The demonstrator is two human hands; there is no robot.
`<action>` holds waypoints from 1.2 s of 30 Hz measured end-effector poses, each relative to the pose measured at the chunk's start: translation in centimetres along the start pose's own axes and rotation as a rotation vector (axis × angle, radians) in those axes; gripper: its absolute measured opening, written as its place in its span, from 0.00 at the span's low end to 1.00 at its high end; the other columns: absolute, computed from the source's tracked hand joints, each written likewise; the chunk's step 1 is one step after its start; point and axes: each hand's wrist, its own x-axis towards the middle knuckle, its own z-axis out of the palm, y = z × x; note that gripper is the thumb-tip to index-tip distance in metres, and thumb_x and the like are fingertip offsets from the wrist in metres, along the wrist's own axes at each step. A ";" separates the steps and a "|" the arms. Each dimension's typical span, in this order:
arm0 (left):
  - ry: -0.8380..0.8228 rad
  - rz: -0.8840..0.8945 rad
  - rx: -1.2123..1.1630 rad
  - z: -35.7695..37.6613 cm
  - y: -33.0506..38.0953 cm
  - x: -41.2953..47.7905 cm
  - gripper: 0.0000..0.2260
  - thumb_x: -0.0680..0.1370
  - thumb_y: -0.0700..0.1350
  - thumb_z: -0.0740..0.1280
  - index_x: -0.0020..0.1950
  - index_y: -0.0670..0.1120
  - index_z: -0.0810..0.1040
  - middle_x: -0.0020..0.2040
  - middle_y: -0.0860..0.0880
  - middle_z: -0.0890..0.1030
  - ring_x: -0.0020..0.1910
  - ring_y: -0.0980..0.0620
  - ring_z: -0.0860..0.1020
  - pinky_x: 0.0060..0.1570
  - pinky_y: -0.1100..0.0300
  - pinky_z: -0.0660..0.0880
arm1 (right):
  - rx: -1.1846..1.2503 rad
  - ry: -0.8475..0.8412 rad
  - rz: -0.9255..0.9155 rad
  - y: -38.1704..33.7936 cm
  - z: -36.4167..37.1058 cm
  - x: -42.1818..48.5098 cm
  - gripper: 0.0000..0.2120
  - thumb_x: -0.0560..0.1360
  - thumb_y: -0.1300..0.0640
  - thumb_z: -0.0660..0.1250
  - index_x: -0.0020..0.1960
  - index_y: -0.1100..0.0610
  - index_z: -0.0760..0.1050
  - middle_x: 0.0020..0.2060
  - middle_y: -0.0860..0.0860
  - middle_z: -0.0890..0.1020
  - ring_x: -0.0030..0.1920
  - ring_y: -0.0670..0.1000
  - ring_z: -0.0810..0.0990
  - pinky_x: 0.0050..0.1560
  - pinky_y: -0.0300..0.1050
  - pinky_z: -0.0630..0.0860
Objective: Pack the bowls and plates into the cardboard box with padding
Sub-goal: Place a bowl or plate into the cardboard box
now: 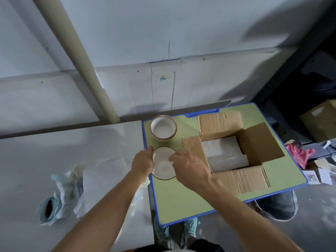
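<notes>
Head view: left grip and right grip pinch the plate; pick-up step, next needs a level lift into the cardboard box

The plate is finished in smooth, glossy white glaze; the bowls are glazed likewise. The cardboard box is seen matt, brown and creased, and is lined with whitish, faintly shiny padding. The tabletop is finished matt green.

No words or numbers can be read here. The little papers on the floor, far right of the right hand, are too blurry.
</notes>
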 end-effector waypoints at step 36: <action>0.184 0.311 0.071 -4.3 19.9 -0.6 0.11 0.78 0.48 0.63 0.59 0.48 0.74 0.49 0.44 0.82 0.51 0.40 0.80 0.41 0.55 0.68 | 0.033 0.238 0.665 14.9 -9.5 -5.3 0.13 0.74 0.61 0.60 0.58 0.58 0.73 0.49 0.61 0.81 0.51 0.63 0.78 0.41 0.47 0.67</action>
